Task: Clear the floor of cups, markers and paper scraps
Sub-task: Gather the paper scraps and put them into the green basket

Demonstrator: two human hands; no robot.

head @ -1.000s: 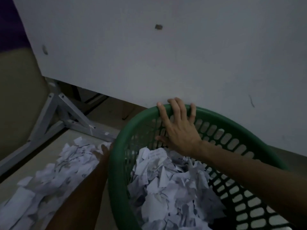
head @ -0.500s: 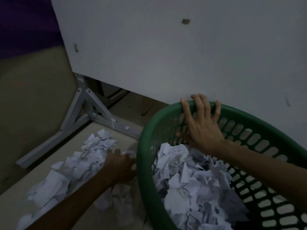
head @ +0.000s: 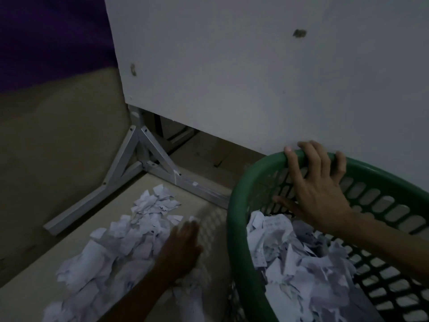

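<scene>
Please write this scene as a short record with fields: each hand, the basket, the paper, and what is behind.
left hand: on the floor scraps, blurred; grip unclear
right hand: fingers curled over the basket's far rim
basket: green plastic, slotted wall, partly filled with torn paper
paper scraps on floor: loose pile left of the basket
white board: upright behind the basket
metal stand: grey foot under the board's left end
lighting: dim

Left of basket: a strip of bare floor [head: 216, 231] lies between the green basket [head: 241, 228] and the paper scraps [head: 130, 233], partly taken by the left hand [head: 183, 249].
Behind: metal stand legs [head: 144, 163] and the white board [head: 255, 77] close the far side.
Basket mouth: open above, the right hand [head: 318, 189] hooked over its far rim.
</scene>
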